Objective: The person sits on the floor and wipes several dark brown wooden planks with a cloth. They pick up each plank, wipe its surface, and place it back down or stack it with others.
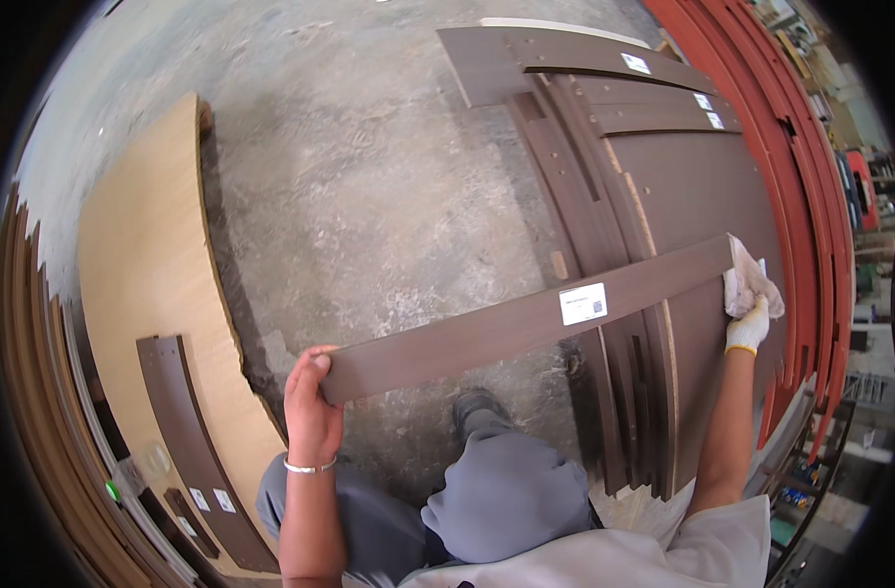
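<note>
Dark brown board (467, 341) stretches across in front of me, its right end farther off than its left, with a white label (583, 304) on its upward face. My left hand (312, 407) is bare and closed around the left end, thumb on top, the forearm coming straight up from the near side with a pale bracelet (310, 468) at the wrist. My right arm reaches out farther; that hand (749, 323), in a white glove, is closed on a white cloth (749, 284) wrapped against the board's right end.

The board's right part passes above a stack of brown panels (702, 186) on the right; I can't tell whether they touch. To my left, a tan sheet (139, 225) bears a longer brown strip (188, 421) with two labels and, nearer, a small one (191, 524). At the near right, a dark-framed rack (818, 490) shows small blue items, too blurred to name.
</note>
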`<state>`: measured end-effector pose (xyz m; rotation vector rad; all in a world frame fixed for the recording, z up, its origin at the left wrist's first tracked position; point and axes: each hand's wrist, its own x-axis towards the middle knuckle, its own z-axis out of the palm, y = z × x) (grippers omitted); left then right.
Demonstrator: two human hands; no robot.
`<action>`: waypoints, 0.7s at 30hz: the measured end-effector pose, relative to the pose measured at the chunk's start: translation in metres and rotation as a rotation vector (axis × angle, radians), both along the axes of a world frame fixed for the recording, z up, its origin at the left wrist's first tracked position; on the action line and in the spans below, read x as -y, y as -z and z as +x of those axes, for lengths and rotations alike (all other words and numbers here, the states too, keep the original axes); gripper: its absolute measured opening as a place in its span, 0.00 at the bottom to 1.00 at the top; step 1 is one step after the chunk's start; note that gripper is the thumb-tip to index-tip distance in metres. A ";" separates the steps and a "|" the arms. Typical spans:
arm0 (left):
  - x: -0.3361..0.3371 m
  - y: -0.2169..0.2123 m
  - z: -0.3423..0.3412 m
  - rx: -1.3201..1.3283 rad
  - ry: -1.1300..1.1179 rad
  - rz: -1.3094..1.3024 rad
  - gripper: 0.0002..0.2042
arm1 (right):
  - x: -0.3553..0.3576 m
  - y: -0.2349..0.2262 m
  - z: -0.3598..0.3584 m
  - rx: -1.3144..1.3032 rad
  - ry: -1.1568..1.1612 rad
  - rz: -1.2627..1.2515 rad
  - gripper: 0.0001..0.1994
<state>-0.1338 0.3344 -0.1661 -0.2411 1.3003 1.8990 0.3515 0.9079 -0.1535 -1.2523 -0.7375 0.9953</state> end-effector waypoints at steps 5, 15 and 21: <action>-0.003 0.004 0.002 -0.016 -0.017 -0.105 0.08 | 0.002 0.007 -0.001 0.180 -0.019 0.025 0.22; -0.013 0.013 0.012 -0.079 -0.076 -0.101 0.03 | -0.012 -0.008 0.018 0.275 -0.064 -0.019 0.21; -0.014 0.017 0.019 -0.173 -0.079 -0.190 0.08 | 0.017 -0.031 -0.010 0.207 -0.104 0.001 0.23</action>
